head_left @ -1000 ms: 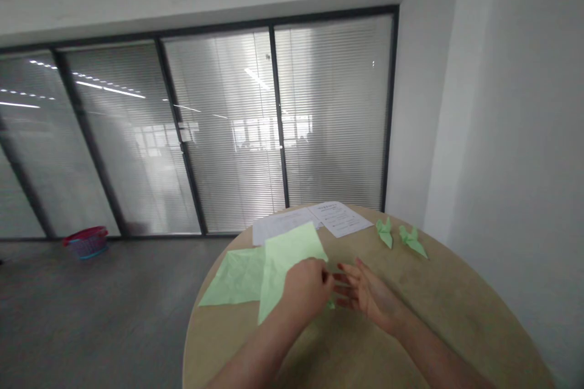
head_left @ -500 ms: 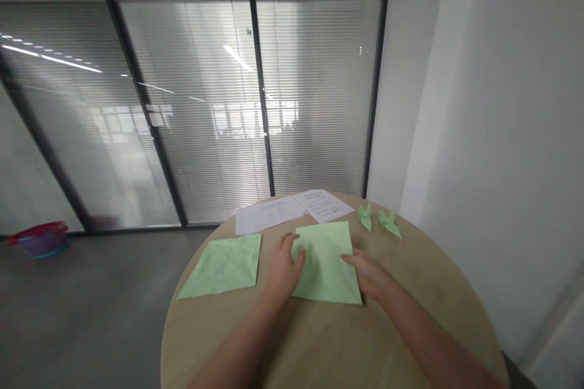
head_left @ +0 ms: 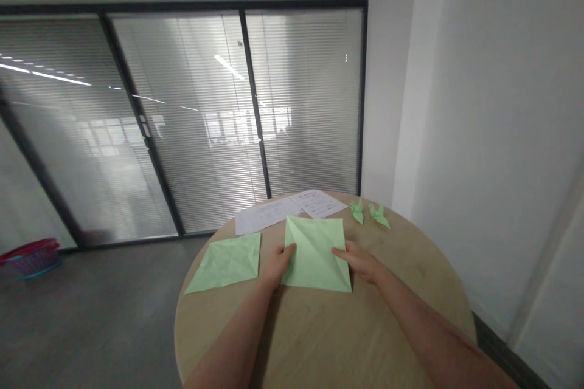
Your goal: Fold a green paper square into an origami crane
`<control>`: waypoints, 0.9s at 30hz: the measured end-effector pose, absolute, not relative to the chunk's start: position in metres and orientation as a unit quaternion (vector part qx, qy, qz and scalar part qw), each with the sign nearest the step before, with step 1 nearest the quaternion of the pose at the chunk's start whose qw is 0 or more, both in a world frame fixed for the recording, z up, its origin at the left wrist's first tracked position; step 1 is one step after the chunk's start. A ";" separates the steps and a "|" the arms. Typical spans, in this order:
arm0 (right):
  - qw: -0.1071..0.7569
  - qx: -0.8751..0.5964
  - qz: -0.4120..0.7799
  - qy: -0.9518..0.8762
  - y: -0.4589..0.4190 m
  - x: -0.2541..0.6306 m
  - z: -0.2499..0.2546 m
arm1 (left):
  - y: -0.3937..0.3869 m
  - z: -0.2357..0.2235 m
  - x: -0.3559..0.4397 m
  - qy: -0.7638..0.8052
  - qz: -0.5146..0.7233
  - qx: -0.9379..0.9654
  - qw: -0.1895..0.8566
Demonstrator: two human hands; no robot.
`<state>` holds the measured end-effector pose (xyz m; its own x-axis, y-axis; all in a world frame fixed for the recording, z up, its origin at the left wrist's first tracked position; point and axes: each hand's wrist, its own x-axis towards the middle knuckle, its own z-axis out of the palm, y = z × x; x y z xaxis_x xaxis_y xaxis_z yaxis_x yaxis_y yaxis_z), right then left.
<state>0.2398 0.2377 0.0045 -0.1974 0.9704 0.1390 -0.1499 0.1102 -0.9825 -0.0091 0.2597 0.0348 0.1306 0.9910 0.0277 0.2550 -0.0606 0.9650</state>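
Note:
A square sheet of light green paper [head_left: 316, 258] with crease lines is held between my two hands over the table. My left hand [head_left: 279, 264] grips its left edge, thumb on top and fingers hidden beneath. On the right edge, my right hand [head_left: 360, 260] pinches the sheet in the same way, the thumb lying on its face. Left of my left hand lies a second creased green sheet [head_left: 225, 262], flat on the wood. Two small folded green paper figures [head_left: 357, 211] [head_left: 378, 215] sit beyond my right hand.
White printed sheets [head_left: 267, 214] lie at the far side of the round wooden table [head_left: 319, 340]. A red and blue basket [head_left: 34, 258] stands on the floor at left. Behind the table are glass panels with blinds, and a white wall [head_left: 502, 134] rises on the right.
My left hand has gone from open fingers over the sheet's left edge to gripping it. My right hand keeps its hold. The camera view has shifted slightly.

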 end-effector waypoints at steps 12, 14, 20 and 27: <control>0.541 -0.389 0.539 -0.515 0.248 0.248 0.002 | 0.286 0.021 -0.019 0.394 0.433 0.592 0.554; 0.535 -0.375 0.567 -0.502 0.249 0.247 0.002 | 0.290 0.018 -0.021 0.359 0.457 0.544 0.605; 0.544 -0.432 0.574 -0.433 0.258 0.253 -0.009 | 0.288 0.015 -0.030 0.370 0.489 0.494 0.616; 0.539 -0.473 0.505 -0.480 0.261 0.254 -0.017 | 0.285 0.018 -0.028 0.408 0.510 0.480 0.586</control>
<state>0.2542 0.2605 -0.0168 0.0292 0.9987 0.0407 -0.0897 0.0431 -0.9950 -0.0283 0.2854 0.0183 0.1466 0.9891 0.0115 -0.2057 0.0191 0.9784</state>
